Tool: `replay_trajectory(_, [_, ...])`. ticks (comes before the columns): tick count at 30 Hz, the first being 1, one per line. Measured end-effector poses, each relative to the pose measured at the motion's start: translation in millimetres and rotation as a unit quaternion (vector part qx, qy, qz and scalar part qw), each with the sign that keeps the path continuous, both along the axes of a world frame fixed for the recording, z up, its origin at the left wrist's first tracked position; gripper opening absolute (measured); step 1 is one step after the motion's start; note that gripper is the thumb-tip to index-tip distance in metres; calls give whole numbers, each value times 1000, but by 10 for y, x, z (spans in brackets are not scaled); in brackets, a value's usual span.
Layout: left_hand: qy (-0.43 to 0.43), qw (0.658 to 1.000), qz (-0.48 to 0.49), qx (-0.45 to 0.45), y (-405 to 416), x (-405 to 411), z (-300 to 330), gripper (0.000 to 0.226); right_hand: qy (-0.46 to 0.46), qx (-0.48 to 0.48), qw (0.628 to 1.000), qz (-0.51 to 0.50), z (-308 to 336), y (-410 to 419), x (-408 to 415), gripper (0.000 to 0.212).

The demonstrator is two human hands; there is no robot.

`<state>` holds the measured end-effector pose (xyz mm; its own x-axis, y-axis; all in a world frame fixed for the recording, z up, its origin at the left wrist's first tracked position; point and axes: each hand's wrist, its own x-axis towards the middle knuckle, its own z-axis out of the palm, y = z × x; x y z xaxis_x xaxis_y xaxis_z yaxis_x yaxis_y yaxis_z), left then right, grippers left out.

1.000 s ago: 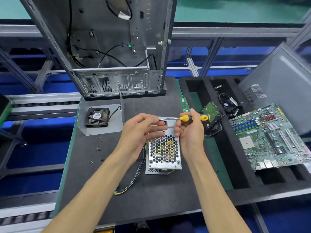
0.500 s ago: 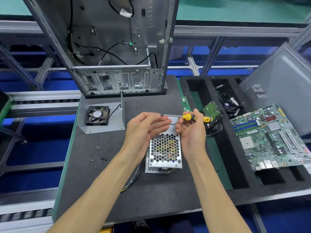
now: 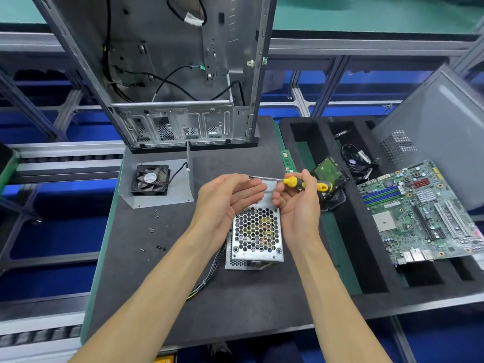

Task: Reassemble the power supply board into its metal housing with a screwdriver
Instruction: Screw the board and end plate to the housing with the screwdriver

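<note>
A dark grey desk [image 3: 235, 310] fills the middle of the view, with blue and silver conveyor framing behind it and to either side. At its far edge stands an open computer case [image 3: 167, 74], upright, loose black cables hanging inside. Just in front of the case sits a grey metal bracket holding a black cooling fan [image 3: 149, 180], and several small screws [image 3: 153, 230] lie scattered on the desk nearer the viewer. At the centre rests the power supply housing [image 3: 255, 238] — a silver metal box with a honeycomb grille on top, coloured components visible through the holes and a bundle of wires [image 3: 207, 279] trailing out to its left. Both hands are raised just above the far end of the housing. The right hand [image 3: 298, 203] has its grip closed around the yellow-and-black handle of a screwdriver [image 3: 303, 182], held level with the shaft pointing left. The left hand [image 3: 225, 200] is palm-up with fingers loosely extended, fingertips meeting the tip of the shaft; whether it pinches a screw there cannot be told. To the right, a black foam tray [image 3: 340, 258] holds a green memory stick [image 3: 288, 160], a hard drive [image 3: 330, 171] and tangled cables [image 3: 358, 161], and a green motherboard [image 3: 424, 210] lies across it — a grey side panel [image 3: 440, 127] leans behind.
</note>
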<state>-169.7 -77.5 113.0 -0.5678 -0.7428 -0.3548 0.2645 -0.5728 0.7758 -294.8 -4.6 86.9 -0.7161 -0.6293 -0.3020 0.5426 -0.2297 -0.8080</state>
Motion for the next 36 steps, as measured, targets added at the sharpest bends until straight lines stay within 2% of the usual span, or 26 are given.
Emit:
replay_trajectory(3, [-30,998,-17,-46,-6,8,-17,8,-2,2,1000,-6,-11,2,-3,34])
replay_trajectory(5, [-98,987,-22,-122,-34,17,-31,7,-1,5,1000,-5,-20,9,-9,34])
replay_trajectory(10, [-211,923,-65,-315,-207,43,-6,9,-1,6,1000,-5,-24,5,-31,34])
replay_trajectory(15, [-244,895,-96,-360,-298,-17,57,12,-57,-7,998,-31,-27,-4,-36,36])
replay_trajectory(18, [-251,910,-40,-328,-383,29,-7,18,-91,-24,994,-46,-38,-3,-54,44])
replay_trajectory(20, [-290,902,13,-320,-414,77,-122,21,-105,-27,993,-51,-41,-6,-56,43])
replay_trajectory(22, [-321,912,-25,-255,-387,96,-209,40,-117,-28,991,-55,-46,-18,-49,41])
replay_trajectory(24, [-269,946,-132,-124,-323,59,-262,48,-118,-26,991,-54,-46,-29,-41,41])
replay_trajectory(26, [-203,962,-179,-37,-273,22,-290,34,-103,-15,993,-48,-37,-28,-41,39])
replay_trajectory(31, [-169,972,-163,-17,-251,28,-313,18,-59,-3,998,-22,10,4,-64,39])
replay_trajectory(34, [-145,976,-164,13,-255,87,-302,23,-10,-1,1000,-17,60,21,-87,45])
replay_trajectory(36, [-112,978,-164,70,-267,122,-304,31,15,-2,1000,-23,106,28,-126,43])
